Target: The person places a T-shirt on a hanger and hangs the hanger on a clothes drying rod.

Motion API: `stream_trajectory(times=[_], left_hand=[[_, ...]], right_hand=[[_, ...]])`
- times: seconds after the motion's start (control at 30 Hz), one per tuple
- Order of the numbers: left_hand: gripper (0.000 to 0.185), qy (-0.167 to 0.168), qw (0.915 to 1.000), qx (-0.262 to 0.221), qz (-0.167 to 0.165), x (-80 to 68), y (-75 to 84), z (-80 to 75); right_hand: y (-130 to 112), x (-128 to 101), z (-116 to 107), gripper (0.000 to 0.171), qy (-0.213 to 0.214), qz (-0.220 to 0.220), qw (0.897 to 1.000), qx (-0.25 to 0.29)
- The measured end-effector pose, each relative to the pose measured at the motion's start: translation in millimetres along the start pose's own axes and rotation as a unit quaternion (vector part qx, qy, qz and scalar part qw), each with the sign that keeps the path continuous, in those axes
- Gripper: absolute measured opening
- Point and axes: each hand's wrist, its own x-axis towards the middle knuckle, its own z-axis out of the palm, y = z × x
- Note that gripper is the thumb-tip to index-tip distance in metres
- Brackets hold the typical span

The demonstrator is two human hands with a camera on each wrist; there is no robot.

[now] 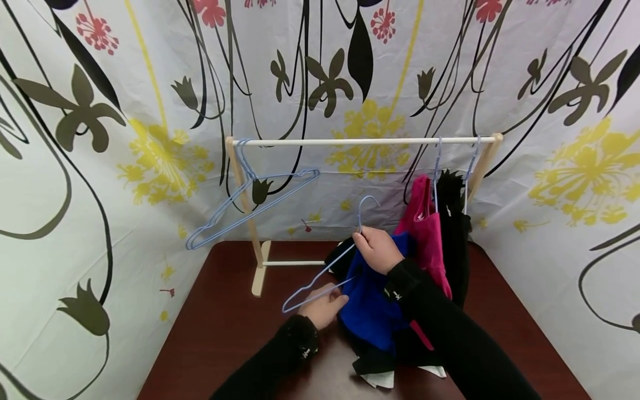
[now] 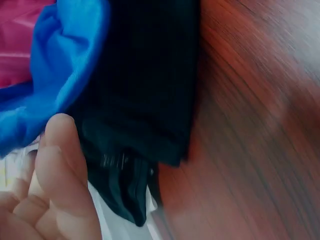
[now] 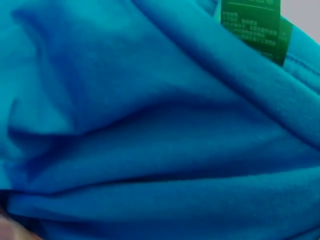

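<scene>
My right hand (image 1: 378, 250) grips a light blue wire hanger (image 1: 320, 280) at its neck, just under the hook, together with the top of a blue garment (image 1: 371, 306). My left hand (image 1: 324, 304) is curled on the hanger's lower wire by the blue cloth's edge. The hanger tilts down to the left over the table. In the left wrist view my thumb (image 2: 59, 150) lies beside the blue garment (image 2: 60, 60) and a black garment (image 2: 142, 95). Blue cloth (image 3: 150, 130) with a green label (image 3: 252, 25) fills the right wrist view.
A small wooden rack (image 1: 365, 142) stands at the back of the dark wood table (image 1: 225, 333). An empty blue hanger (image 1: 250, 205) hangs at its left end; a pink garment (image 1: 425, 233) and a black one (image 1: 456, 228) hang at its right. A flowered curtain (image 1: 100, 166) surrounds the table.
</scene>
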Motion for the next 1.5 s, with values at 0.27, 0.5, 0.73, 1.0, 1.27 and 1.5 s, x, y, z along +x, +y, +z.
stream_trajectory(times=[0.27,0.5,0.73,1.0,1.27,1.5], left_hand=[[0.025,-0.012,0.9989,-0.02,-0.041,1.7,4.3,5.5],[0.011,-0.014,0.9962,-0.079,-0.032,6.1,-15.2,11.6],[0.01,-0.028,0.9909,-0.128,0.029,5.5,-42.3,-0.4],[0.012,-0.045,0.9952,-0.067,0.055,-19.9,-14.0,-53.0],[0.014,-0.077,0.9951,-0.041,0.047,-25.3,-12.5,-81.8],[0.014,-0.096,0.9938,0.012,0.056,-32.4,-8.6,-100.1]], right_hand=[[0,-1,-1,0.034,0.009,0.0,1.0,0.014],[1,-1,-5,0.033,-0.001,0.005,1.0,0.005],[7,1,-14,0.033,0.005,0.02,0.999,-0.025],[12,-2,-20,0.032,0.023,0.024,0.998,-0.059],[17,-2,-26,0.028,0.02,0.035,0.995,-0.09],[17,-4,-31,0.03,-0.001,0.038,0.995,-0.097]])
